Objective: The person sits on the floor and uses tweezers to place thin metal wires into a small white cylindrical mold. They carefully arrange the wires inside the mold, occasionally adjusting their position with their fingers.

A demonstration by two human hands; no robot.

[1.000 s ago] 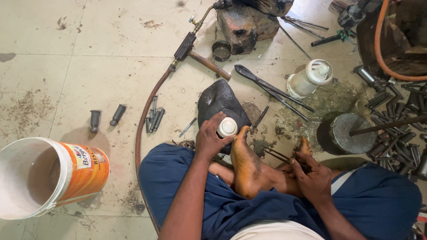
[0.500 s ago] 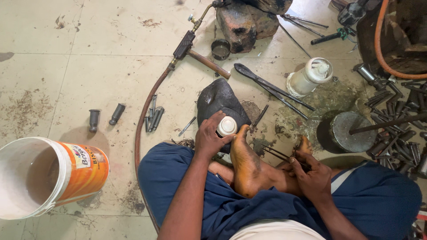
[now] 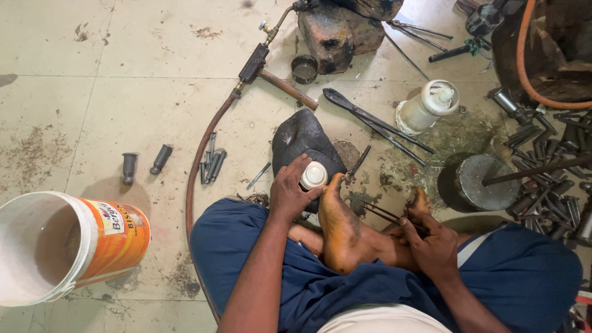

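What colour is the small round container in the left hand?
White; the small round container held by the left hand shows best in the head view.

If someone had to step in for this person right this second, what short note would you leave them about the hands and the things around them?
Left hand: grip closed on a small white bottle, held against a dark block on the floor.
Right hand: grip closed on thin dark tongs, tips pointing toward the foot.
Nearby: torch with hose, a white jar, a round metal weight, an orange and white bucket lying on its side.
Done or left: cannot be told; nothing shows between the tong tips.
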